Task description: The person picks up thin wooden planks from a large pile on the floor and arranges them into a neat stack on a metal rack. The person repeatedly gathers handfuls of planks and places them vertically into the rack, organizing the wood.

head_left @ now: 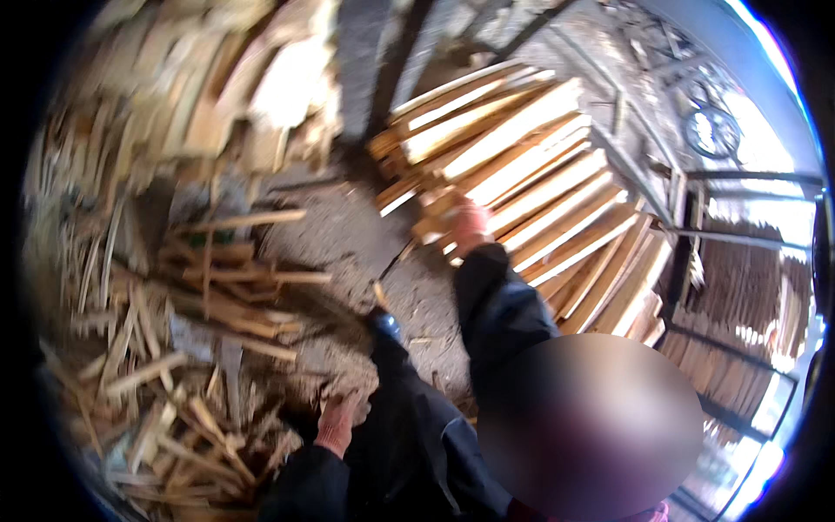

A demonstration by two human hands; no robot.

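Observation:
My right hand [471,224], in a pinkish work glove, is at the near left side of a stack of pale wooden slats [557,200]. Its fingers look closed round the end of a short piece of wood [435,209], though motion blurs the grip. Lower left, my left hand [341,421] wears a similar glove and hovers beside my dark trouser leg, close to the heap of offcuts [183,418]. Blur smears its fingers, so I cannot make out whether it holds anything.
Loose wood strips [243,278] lie on the dusty floor [365,235] at left. Larger boards [200,87] are piled at upper left. A dark boot [384,324] stands between the piles. Metal frames [748,235] and a wheel [713,130] are at right; a blurred oval hides the lower right.

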